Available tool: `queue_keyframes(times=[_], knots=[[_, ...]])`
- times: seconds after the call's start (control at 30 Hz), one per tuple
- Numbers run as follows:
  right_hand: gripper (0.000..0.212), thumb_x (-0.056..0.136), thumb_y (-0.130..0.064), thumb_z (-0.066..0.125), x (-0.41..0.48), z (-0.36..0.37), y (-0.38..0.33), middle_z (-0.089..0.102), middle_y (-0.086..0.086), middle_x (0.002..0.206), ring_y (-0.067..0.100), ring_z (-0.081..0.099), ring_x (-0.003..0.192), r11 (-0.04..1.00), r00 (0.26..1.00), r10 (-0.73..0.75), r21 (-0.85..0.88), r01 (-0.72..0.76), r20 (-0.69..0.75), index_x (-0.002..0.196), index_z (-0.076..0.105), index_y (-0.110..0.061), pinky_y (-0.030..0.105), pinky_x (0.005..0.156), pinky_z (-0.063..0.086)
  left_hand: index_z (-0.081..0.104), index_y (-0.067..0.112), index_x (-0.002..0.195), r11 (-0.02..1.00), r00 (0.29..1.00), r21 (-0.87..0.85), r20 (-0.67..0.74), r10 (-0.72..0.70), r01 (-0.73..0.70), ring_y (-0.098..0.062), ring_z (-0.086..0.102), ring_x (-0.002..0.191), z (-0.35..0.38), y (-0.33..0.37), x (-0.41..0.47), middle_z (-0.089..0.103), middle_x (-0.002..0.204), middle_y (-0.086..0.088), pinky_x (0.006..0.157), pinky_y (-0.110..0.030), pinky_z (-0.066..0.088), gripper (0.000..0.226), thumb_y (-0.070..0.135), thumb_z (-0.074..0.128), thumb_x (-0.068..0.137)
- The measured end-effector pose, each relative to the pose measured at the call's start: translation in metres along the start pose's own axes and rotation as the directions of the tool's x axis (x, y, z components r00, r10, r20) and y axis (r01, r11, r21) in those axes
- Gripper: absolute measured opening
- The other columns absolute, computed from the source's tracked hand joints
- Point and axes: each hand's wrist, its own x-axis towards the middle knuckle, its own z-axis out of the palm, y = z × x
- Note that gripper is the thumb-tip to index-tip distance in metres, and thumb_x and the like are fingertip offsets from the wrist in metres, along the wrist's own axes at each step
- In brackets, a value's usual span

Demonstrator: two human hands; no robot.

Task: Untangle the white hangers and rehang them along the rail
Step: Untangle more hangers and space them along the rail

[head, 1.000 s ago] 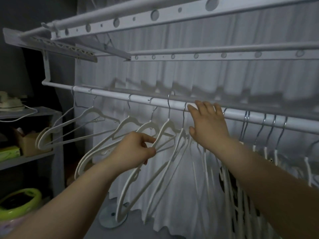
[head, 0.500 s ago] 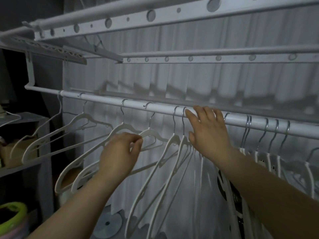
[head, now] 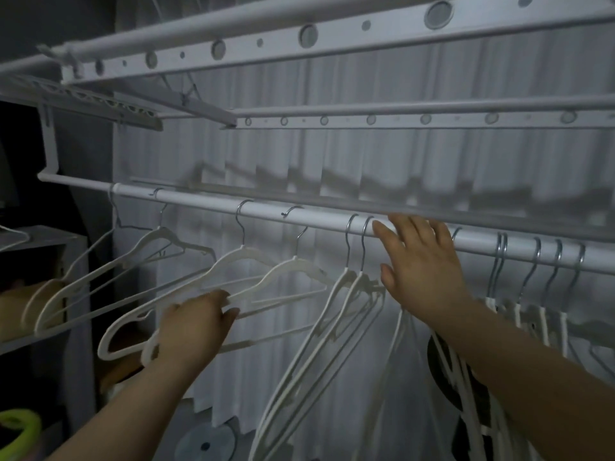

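A white rail [head: 199, 197] runs from left to right with several white hangers hooked on it. My left hand [head: 196, 324] is shut on the lower arm of a tilted white hanger [head: 286, 266], whose neighbour [head: 246, 254] overlaps it. My right hand [head: 422, 267] lies open against the rail, fingers spread, holding nothing. A close pair of hangers [head: 352, 287] hangs steeply just left of its thumb. Further hangers [head: 532, 287] crowd together to the right of my right arm, partly hidden by it.
White curtains [head: 366, 168] hang behind the rail and drying-rack bars [head: 332, 34] run overhead. A grey shelf [head: 56, 242] stands at the left, with a green-rimmed object [head: 20, 427] below it. A garment with black print [head: 442, 364] hangs under my right arm. A round base [head: 206, 444] sits on the floor.
My left hand has slid down and left along the hanger arms. Two hangers now hang close together beside my right thumb. My right hand has stayed on the rail.
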Motion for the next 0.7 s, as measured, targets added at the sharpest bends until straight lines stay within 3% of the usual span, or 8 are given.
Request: queue_keyframes(times=[0.07,0.13,0.23,0.4,0.53,0.7], knots=[[0.055,0.056,-0.018,0.069,0.0,0.003,0.002,0.067,0.019,0.105,0.034,0.063,0.095,1.0,1.0,-0.006,0.001,0.006,-0.028,0.109,0.061,-0.007,0.042,0.09,0.026,0.044,0.027,0.066,0.996,0.999,-0.083,0.033,0.025,-0.022,-0.023,0.062,0.092,-0.002,-0.001,0.002,0.062,0.083,0.0,0.066,-0.027,0.036,0.03,0.036,0.041,0.094],[0.056,0.056,-0.021,0.06,-0.001,0.005,0.003,0.066,0.018,0.106,0.031,0.052,0.101,1.0,0.999,-0.007,-0.006,0.007,-0.034,0.111,0.056,-0.009,0.042,0.09,0.027,0.035,0.027,0.057,0.989,0.997,-0.147,0.072,0.03,-0.019,-0.023,0.062,0.087,-0.002,-0.002,0.005,0.061,0.077,0.001,0.064,-0.027,0.035,0.038,0.036,0.041,0.094],[0.056,0.057,-0.021,0.059,-0.002,0.007,0.004,0.066,0.018,0.107,0.028,0.044,0.101,1.0,0.999,-0.009,-0.01,0.009,-0.031,0.112,0.052,-0.01,0.043,0.09,0.027,0.037,0.027,0.056,0.986,0.994,-0.162,0.091,0.053,-0.037,-0.021,0.062,0.083,-0.01,0.005,0.013,0.066,0.081,0.0,0.064,-0.027,0.035,0.039,0.037,0.041,0.093],[0.059,0.054,-0.018,0.074,0.0,-0.001,0.003,0.066,0.019,0.105,0.035,0.062,0.094,1.0,0.999,-0.001,-0.01,0.002,0.043,0.11,0.059,-0.007,0.043,0.088,0.026,0.047,0.027,0.061,0.977,0.979,-0.21,0.189,0.071,-0.03,-0.014,0.053,0.066,-0.015,0.02,0.032,0.056,0.061,0.011,0.066,-0.026,0.037,0.033,0.037,0.045,0.092],[0.055,0.057,-0.023,0.059,0.0,-0.005,0.005,0.067,0.018,0.104,0.034,0.064,0.091,1.0,0.996,-0.013,-0.011,0.014,0.083,0.109,0.059,-0.008,0.042,0.087,0.027,0.047,0.028,0.055,0.973,0.972,-0.232,0.23,0.057,-0.002,-0.013,0.052,0.065,-0.009,0.025,0.035,0.054,0.057,0.013,0.068,-0.025,0.037,0.037,0.037,0.048,0.091],[0.051,0.065,-0.03,0.037,0.002,-0.007,0.004,0.066,0.016,0.106,0.027,0.04,0.1,0.998,0.993,0.012,0.055,-0.018,0.118,0.112,0.048,-0.013,0.04,0.088,0.026,0.049,0.028,0.054,0.971,0.972,-0.24,0.231,0.037,0.02,-0.013,0.053,0.062,-0.008,0.013,0.024,0.054,0.056,0.011,0.063,-0.025,0.037,0.037,0.033,0.049,0.091]])
